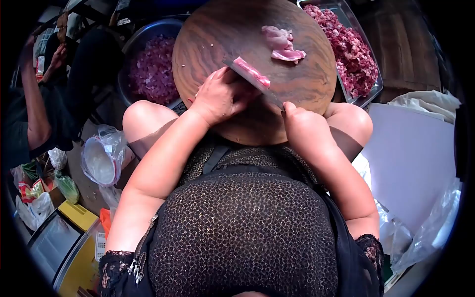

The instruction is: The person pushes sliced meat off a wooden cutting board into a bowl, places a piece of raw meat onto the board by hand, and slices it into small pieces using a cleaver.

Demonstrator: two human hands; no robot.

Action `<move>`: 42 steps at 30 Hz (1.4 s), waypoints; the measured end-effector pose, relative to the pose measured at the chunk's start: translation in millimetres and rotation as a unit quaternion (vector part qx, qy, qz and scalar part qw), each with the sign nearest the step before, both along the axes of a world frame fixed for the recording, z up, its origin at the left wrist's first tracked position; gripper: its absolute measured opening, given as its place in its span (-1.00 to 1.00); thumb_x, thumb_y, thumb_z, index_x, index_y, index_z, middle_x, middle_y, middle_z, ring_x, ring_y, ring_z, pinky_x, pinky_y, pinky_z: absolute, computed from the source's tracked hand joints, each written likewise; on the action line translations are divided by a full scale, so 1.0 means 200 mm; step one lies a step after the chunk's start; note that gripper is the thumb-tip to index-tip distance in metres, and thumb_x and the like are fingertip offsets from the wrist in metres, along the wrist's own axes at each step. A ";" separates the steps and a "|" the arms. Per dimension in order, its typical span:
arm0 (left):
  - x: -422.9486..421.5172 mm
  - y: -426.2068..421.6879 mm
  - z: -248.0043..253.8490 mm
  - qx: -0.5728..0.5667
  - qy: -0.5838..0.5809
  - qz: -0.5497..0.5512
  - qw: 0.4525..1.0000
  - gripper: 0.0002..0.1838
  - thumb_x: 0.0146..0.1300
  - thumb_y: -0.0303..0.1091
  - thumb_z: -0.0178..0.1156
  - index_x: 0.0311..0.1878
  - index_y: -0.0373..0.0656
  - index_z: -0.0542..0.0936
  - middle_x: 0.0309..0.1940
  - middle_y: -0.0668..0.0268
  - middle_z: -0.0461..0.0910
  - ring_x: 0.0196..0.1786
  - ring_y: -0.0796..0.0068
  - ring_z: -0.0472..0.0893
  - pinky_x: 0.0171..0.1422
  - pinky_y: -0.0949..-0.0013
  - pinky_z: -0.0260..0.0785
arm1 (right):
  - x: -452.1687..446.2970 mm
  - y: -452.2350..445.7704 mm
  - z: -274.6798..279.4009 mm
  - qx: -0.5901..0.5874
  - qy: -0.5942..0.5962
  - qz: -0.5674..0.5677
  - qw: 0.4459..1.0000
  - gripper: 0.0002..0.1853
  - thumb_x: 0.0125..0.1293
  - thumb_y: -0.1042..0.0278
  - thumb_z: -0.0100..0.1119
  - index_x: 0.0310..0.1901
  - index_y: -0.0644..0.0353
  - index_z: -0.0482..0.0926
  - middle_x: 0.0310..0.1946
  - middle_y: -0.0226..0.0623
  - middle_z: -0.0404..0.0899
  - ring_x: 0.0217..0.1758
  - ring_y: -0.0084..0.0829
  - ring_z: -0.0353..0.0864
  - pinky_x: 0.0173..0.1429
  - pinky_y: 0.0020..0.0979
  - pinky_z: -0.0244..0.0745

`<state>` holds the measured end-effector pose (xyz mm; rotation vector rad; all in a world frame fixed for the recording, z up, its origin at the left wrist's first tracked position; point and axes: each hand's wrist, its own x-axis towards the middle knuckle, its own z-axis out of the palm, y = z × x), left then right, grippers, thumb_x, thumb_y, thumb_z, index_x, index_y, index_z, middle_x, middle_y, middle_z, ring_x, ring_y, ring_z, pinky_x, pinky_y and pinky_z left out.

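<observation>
A round wooden chopping block (208, 34) stands at my knees. My right hand (304, 121) is closed around the handle of a cleaver (271, 95), whose blade slants up and left across the block. Along the blade's far side lies a strip of pink meat (251, 71). My left hand (220, 96) rests on the block at the near side of the blade, its fingers bent in; what they press on is hidden in shadow. A larger folded piece of pale pink meat (283, 44) lies farther back on the block.
A metal bowl (129, 43) of chopped meat sits to the left, and a metal tray (352, 17) of minced meat to the right. Another person's arm (37, 109) shows at far left. A plastic-lined bucket (99, 161) and a grey-white board (410, 153) flank me.
</observation>
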<state>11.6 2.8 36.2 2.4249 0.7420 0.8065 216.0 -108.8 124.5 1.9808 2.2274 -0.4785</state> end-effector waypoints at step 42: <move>-0.06 -0.15 -0.04 0.126 0.093 0.041 0.987 -0.50 -0.06 -0.23 0.38 0.04 -0.04 0.60 0.19 0.25 0.47 0.35 0.12 0.40 0.47 0.00 0.20 | 0.14 0.29 -0.07 0.090 0.105 -0.139 0.981 -0.72 0.41 0.15 0.06 -0.11 0.18 0.60 -0.30 0.05 0.66 -0.18 0.10 0.66 -0.07 0.04 0.54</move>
